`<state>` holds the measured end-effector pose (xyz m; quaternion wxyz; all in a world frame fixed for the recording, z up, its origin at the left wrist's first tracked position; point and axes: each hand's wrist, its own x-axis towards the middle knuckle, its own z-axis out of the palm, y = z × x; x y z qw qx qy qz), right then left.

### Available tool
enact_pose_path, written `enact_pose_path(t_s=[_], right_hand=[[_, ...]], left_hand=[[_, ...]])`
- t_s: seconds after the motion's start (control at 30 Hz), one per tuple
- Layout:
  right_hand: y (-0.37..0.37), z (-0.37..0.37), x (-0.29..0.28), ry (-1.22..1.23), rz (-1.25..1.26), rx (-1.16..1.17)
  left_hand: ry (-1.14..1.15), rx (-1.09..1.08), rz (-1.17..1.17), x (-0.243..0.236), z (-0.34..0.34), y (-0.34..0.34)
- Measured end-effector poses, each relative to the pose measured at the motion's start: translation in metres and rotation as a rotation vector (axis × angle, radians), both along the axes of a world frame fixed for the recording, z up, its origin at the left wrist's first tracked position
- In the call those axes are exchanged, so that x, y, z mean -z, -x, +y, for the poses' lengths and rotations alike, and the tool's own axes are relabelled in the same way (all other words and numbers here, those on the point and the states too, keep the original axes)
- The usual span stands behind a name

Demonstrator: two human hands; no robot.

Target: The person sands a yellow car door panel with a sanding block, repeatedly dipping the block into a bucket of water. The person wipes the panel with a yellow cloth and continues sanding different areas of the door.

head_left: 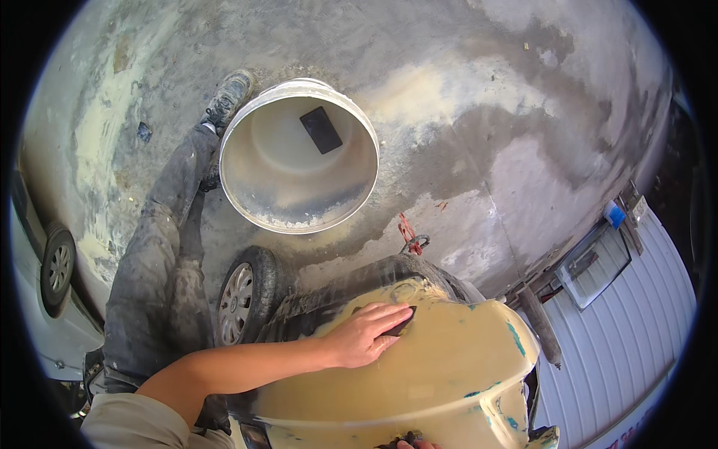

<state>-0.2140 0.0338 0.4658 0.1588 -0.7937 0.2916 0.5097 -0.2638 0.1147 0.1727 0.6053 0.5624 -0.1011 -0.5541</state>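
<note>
My left hand (365, 334) lies palm down on a cream-yellow car body panel (441, 359), its fingers closed over a black sanding pad (404, 322). Only a dark end of the pad shows past the fingertips. Blue-green patches show through the panel's coating along its right edge and lower ridge. At the bottom edge of the picture, a few fingertips of my right hand (420, 444) rest on a dark thing (400, 441) against the panel. Most of that hand is cut off, and what it holds cannot be made out.
Beyond the panel stands a large white bucket (374, 161) with a black rectangular pad (321, 130) inside. A car wheel (241, 298) sits left of the panel. Dusty trousered legs (153, 232) stretch along the left. Ribbed pale sheeting (613, 314) and a framed pane (596, 266) are at right.
</note>
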Motion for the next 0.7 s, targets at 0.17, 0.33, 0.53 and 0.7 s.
enact_pose_path(t_s=[0.17,0.33,0.53,0.7], right_hand=[[0.001,-0.003,-0.001,-0.049,-0.029,0.001],[-0.001,-0.003,0.002,-0.035,-0.021,0.020],[-0.001,-0.002,0.004,-0.033,-0.036,0.028],[-0.003,-0.002,0.004,-0.053,-0.037,0.034]], left_hand=[[0.027,0.079,-0.031,0.014,0.017,0.017],[0.106,-0.002,-0.050,0.025,0.011,0.030],[0.065,0.063,-0.176,0.020,0.010,0.021],[-0.084,0.230,-0.083,0.018,0.007,0.014]])
